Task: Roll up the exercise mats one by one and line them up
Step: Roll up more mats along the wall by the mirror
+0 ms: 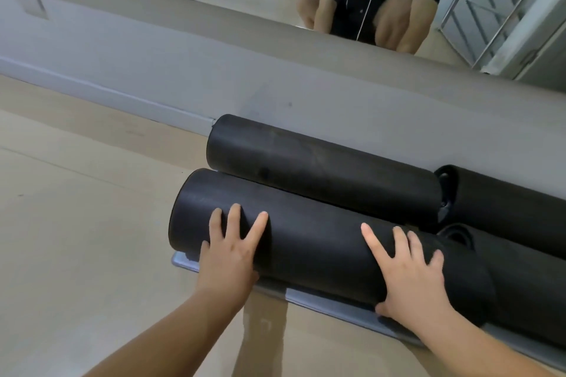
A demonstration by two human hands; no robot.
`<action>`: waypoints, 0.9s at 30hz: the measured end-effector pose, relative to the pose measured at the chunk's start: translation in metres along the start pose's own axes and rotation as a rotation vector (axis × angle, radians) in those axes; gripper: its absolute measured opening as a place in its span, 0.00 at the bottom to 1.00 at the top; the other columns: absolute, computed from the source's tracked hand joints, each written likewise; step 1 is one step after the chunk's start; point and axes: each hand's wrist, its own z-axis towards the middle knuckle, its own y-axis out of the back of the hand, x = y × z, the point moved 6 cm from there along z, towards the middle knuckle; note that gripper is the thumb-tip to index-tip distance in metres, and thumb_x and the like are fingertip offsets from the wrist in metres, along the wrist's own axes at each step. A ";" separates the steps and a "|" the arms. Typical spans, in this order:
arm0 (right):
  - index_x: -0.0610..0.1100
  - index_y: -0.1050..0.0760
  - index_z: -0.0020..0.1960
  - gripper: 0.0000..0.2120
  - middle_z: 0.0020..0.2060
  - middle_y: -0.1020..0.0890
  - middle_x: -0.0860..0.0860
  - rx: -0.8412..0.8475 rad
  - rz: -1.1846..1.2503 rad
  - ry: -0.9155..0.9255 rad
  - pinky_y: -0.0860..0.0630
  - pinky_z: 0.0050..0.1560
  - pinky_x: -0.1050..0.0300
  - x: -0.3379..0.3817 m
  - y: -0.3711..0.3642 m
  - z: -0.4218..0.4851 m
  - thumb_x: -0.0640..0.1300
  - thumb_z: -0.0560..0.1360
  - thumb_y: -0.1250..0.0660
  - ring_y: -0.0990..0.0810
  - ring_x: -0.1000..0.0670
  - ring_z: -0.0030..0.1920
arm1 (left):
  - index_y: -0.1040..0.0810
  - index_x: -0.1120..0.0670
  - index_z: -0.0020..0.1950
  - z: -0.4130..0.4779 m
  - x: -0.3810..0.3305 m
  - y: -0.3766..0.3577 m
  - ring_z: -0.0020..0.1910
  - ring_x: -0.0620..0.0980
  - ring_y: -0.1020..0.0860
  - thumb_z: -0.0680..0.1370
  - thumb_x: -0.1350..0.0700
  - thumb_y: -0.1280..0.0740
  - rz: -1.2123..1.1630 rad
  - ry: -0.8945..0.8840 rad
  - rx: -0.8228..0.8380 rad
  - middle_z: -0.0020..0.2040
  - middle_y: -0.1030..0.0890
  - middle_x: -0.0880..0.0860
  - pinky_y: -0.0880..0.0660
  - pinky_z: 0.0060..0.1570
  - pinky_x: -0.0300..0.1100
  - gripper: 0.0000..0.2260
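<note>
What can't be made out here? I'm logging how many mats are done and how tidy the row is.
- Right-hand rolled mats: the head view's right edge cuts them off, so count and length are unknown.
- Near mat: left hand and right hand cover parts.
- Far mat: its underside is hidden.

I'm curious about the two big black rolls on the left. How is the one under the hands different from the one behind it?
The front roll has both hands on it, left hand and right hand; the back roll is untouched. The front roll lies on a grey strip, still not fully rolled; the back roll sits against the wall. Both are black, lying side by side.
</note>
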 end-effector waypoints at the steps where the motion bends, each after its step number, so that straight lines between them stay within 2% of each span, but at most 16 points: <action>1: 0.58 0.82 0.76 0.71 0.83 0.53 0.40 -0.005 -0.008 0.004 0.43 0.77 0.31 -0.005 -0.004 0.000 0.69 0.66 0.23 0.52 0.35 0.82 | 0.57 0.38 0.83 0.005 0.000 0.000 0.81 0.64 0.54 0.80 0.43 0.28 0.014 0.005 -0.012 0.82 0.54 0.56 0.27 0.71 0.53 0.44; 3: 0.57 0.79 0.78 0.68 0.82 0.48 0.40 -0.040 0.001 0.025 0.41 0.77 0.36 -0.009 -0.009 0.004 0.70 0.67 0.25 0.47 0.37 0.81 | 0.56 0.38 0.81 0.011 0.004 -0.001 0.79 0.63 0.50 0.78 0.41 0.27 0.047 0.004 -0.033 0.80 0.51 0.55 0.24 0.65 0.51 0.44; 5: 0.58 0.72 0.82 0.68 0.78 0.41 0.40 -0.066 -0.002 0.035 0.38 0.73 0.37 -0.009 -0.010 0.008 0.71 0.64 0.25 0.41 0.38 0.78 | 0.57 0.37 0.81 0.011 0.010 -0.006 0.78 0.62 0.48 0.78 0.39 0.27 0.083 -0.021 -0.047 0.79 0.50 0.55 0.25 0.64 0.52 0.44; 7: 0.57 0.56 0.85 0.70 0.71 0.32 0.38 -0.064 -0.002 0.007 0.33 0.66 0.35 -0.005 -0.012 0.014 0.67 0.55 0.18 0.32 0.36 0.70 | 0.55 0.37 0.81 0.011 0.020 -0.011 0.77 0.62 0.46 0.77 0.38 0.26 0.109 -0.020 -0.061 0.78 0.48 0.55 0.24 0.62 0.53 0.45; 9: 0.56 0.44 0.84 0.67 0.67 0.29 0.37 -0.069 -0.001 -0.018 0.32 0.63 0.34 0.001 -0.016 0.026 0.63 0.52 0.15 0.30 0.36 0.66 | 0.48 0.38 0.81 0.018 0.031 -0.015 0.75 0.63 0.42 0.72 0.40 0.21 0.091 0.036 -0.062 0.77 0.43 0.56 0.22 0.57 0.54 0.46; 11: 0.56 0.42 0.83 0.66 0.66 0.28 0.37 -0.123 0.008 -0.005 0.32 0.62 0.34 0.008 -0.012 0.042 0.62 0.52 0.14 0.30 0.36 0.65 | 0.45 0.40 0.80 0.030 0.038 -0.019 0.75 0.65 0.40 0.70 0.43 0.18 0.072 0.081 -0.064 0.77 0.39 0.58 0.20 0.54 0.56 0.47; 13: 0.57 0.45 0.82 0.66 0.65 0.28 0.37 -0.139 0.034 0.008 0.32 0.60 0.35 0.009 -0.004 0.056 0.62 0.52 0.14 0.29 0.36 0.63 | 0.45 0.41 0.79 0.047 0.039 -0.019 0.76 0.67 0.41 0.70 0.47 0.18 0.052 0.085 -0.077 0.77 0.40 0.59 0.19 0.55 0.57 0.47; 16: 0.58 0.50 0.81 0.67 0.65 0.28 0.37 -0.161 0.031 -0.002 0.32 0.59 0.36 0.000 -0.003 0.070 0.66 0.52 0.16 0.29 0.36 0.63 | 0.45 0.41 0.77 0.071 0.033 -0.014 0.76 0.66 0.43 0.70 0.50 0.18 -0.006 0.089 -0.112 0.76 0.42 0.57 0.18 0.56 0.55 0.46; 19: 0.59 0.51 0.82 0.69 0.67 0.28 0.38 -0.162 0.036 0.008 0.33 0.61 0.35 -0.002 -0.005 0.073 0.70 0.52 0.17 0.30 0.36 0.66 | 0.39 0.42 0.76 0.079 0.038 -0.018 0.73 0.66 0.40 0.67 0.51 0.15 -0.016 0.102 -0.132 0.74 0.38 0.58 0.17 0.48 0.55 0.45; 21: 0.61 0.49 0.83 0.66 0.69 0.29 0.40 -0.153 0.039 0.022 0.32 0.63 0.35 -0.001 -0.006 0.067 0.75 0.53 0.22 0.30 0.37 0.68 | 0.35 0.43 0.76 0.073 0.041 -0.026 0.73 0.68 0.39 0.64 0.51 0.14 -0.030 0.089 -0.140 0.74 0.36 0.59 0.17 0.46 0.57 0.46; 24: 0.63 0.36 0.80 0.54 0.67 0.24 0.41 -0.242 0.182 0.010 0.26 0.62 0.35 -0.001 0.004 0.060 0.80 0.59 0.29 0.25 0.37 0.66 | 0.38 0.41 0.76 0.066 0.042 -0.025 0.76 0.68 0.42 0.66 0.42 0.16 -0.066 0.061 -0.162 0.76 0.38 0.57 0.17 0.54 0.61 0.46; 27: 0.63 0.34 0.79 0.48 0.68 0.24 0.41 -0.242 0.205 0.005 0.26 0.63 0.36 -0.002 0.006 0.060 0.79 0.63 0.30 0.26 0.38 0.68 | 0.40 0.39 0.77 0.066 0.035 -0.015 0.78 0.65 0.44 0.70 0.31 0.24 -0.079 0.070 -0.179 0.77 0.40 0.54 0.21 0.62 0.61 0.41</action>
